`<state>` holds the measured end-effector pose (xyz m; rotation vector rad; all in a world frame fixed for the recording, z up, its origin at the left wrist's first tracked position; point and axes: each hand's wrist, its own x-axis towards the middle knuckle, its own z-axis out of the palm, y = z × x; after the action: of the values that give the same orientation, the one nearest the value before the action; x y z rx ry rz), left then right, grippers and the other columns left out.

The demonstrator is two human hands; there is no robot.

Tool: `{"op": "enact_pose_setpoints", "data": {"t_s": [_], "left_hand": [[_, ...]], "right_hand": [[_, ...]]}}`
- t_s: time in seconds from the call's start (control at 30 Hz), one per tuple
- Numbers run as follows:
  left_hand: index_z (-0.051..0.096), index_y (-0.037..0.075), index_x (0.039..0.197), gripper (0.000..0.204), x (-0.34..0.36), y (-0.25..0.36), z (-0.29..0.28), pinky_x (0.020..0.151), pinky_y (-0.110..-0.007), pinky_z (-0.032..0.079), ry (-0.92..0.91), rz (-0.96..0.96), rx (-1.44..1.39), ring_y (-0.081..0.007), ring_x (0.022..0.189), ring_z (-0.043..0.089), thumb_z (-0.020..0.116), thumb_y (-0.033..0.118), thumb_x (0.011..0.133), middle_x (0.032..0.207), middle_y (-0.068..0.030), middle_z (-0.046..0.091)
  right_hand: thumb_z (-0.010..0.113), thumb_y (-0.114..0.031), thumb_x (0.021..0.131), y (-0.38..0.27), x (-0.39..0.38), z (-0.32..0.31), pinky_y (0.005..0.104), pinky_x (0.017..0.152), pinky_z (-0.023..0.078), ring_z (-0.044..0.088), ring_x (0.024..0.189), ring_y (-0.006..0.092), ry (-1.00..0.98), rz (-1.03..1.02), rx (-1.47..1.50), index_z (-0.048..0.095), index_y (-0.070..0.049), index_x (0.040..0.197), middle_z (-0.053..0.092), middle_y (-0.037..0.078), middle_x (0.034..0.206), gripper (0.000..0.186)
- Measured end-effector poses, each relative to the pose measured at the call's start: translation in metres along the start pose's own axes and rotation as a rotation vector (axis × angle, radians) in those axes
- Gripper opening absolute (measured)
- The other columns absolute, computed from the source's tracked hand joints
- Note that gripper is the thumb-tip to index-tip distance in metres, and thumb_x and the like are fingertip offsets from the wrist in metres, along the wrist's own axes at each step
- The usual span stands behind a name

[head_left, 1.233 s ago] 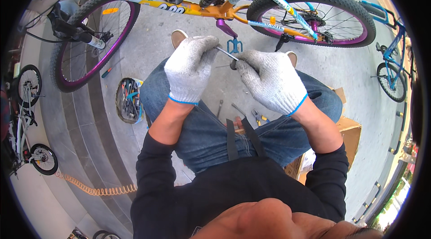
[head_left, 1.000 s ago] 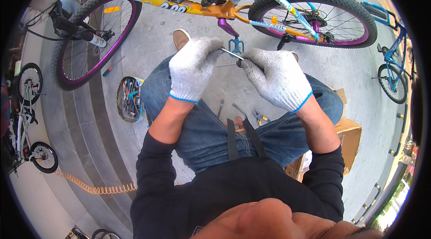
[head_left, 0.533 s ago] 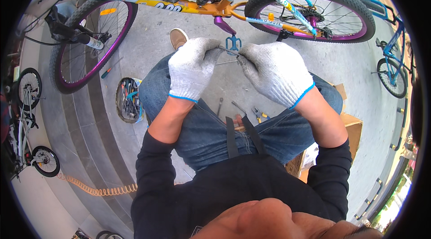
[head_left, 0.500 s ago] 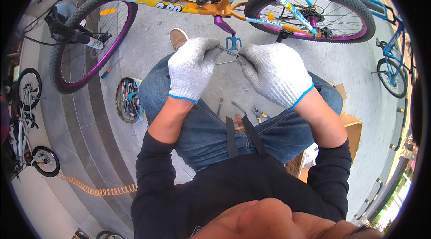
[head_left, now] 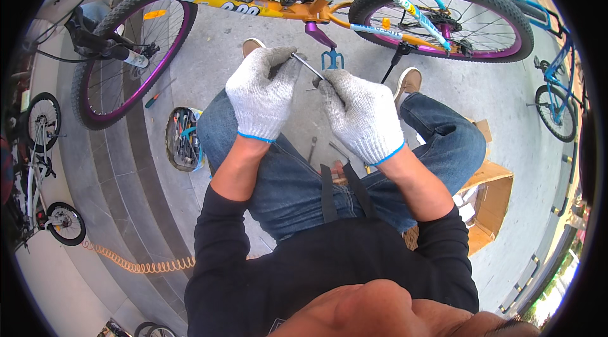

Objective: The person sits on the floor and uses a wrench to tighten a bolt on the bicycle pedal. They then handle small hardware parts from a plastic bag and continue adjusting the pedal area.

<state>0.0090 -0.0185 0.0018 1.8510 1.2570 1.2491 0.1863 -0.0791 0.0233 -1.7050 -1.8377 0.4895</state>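
Both my hands are in white knitted gloves with blue cuffs, held close together above my lap. A thin metal rod spans the gap between them, sloping down to the right. My left hand pinches its upper end between thumb and fingers. At the lower end, my right hand is closed on the rod; a small dark piece shows at those fingertips, too small to name. Just beyond the hands are the blue pedal and purple crank of an orange bicycle.
Left of my knee stands a tub of tools, with a screwdriver on the floor beyond it. A spanner lies between my legs. An open cardboard box sits at my right. A coiled orange hose runs at lower left.
My right hand has moved left and slightly nearer me. The rod now tilts more steeply. My right leg has shifted, so that shoe shows, and the pliers on the floor are mostly covered.
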Motion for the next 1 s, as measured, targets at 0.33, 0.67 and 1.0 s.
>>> {"op": "enact_pose_setpoints", "data": {"t_s": [0.33,0.67,1.0], "left_hand": [[0.074,-0.01,0.121,0.027,-0.002,0.002,0.0,0.086,-0.031,0.064,-0.143,-0.326,-0.355,-0.0212,0.094,0.08,0.08,0.0,0.096,0.105,-0.0172,0.081],[0.073,-0.011,0.126,0.03,-0.002,0.0,0.005,0.091,-0.032,0.064,-0.184,-0.301,-0.359,-0.0227,0.099,0.08,0.078,0.0,0.098,0.108,-0.0179,0.081],[0.078,0.003,0.121,0.031,-0.006,0.0,0.013,0.084,-0.035,0.062,-0.186,0.203,0.094,-0.0292,0.097,0.08,0.079,-0.001,0.09,0.106,-0.0143,0.08]], "right_hand": [[0.067,-0.013,0.104,0.018,-0.006,-0.005,0.0416,0.078,0.061,0.079,0.09,0.0376,0.116,0.056,0.28,0.075,-0.002,0.117,0.078,0.02,0.099,0.019],[0.071,-0.015,0.101,0.025,-0.001,-0.013,0.038,0.081,0.061,0.079,0.087,0.0302,0.059,0.095,0.382,0.077,-0.003,0.114,0.079,0.016,0.101,0.019],[0.084,-0.025,0.093,0.028,0.015,-0.015,0.0298,0.073,0.055,0.07,0.077,0.0126,-0.011,0.105,0.178,0.079,-0.001,0.113,0.077,0.011,0.094,0.032]]}}
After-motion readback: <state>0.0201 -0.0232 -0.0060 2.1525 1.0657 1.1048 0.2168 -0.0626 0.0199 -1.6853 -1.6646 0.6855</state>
